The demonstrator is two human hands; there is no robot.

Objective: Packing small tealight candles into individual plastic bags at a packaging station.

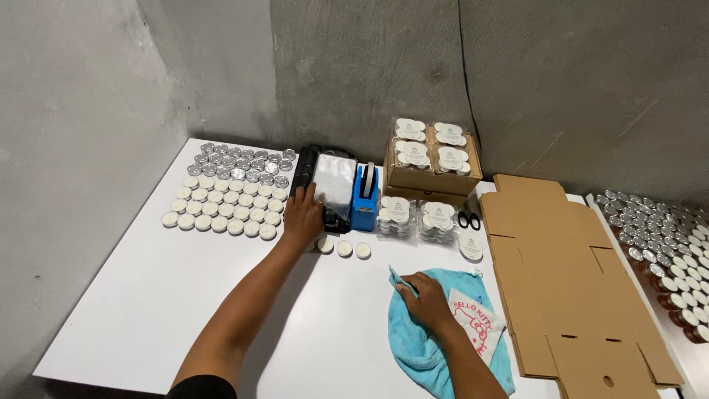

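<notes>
My left hand (303, 216) reaches forward and rests on the near edge of a black tray (304, 171) holding a clear plastic bag stack (334, 179). Whether the fingers grip the tray or only touch it is hard to tell. Right by that hand, three small white-lidded jars (344, 248) lie in a row on the white table (148, 310). My right hand (425, 295) presses down on a light blue cloth (413, 347), fingers closed over a fold of it. A white printed pouch (476, 321) lies on the cloth beside my wrist.
Rows of white and silver jar lids (229, 193) fill the far left. A blue tape dispenser (365, 196), bagged jars (417, 216), a cardboard box of bagged jars (432, 159) and scissors (467, 219) sit at the back. Flat cardboard (569, 281) lies right, with several jars (668, 244) beyond.
</notes>
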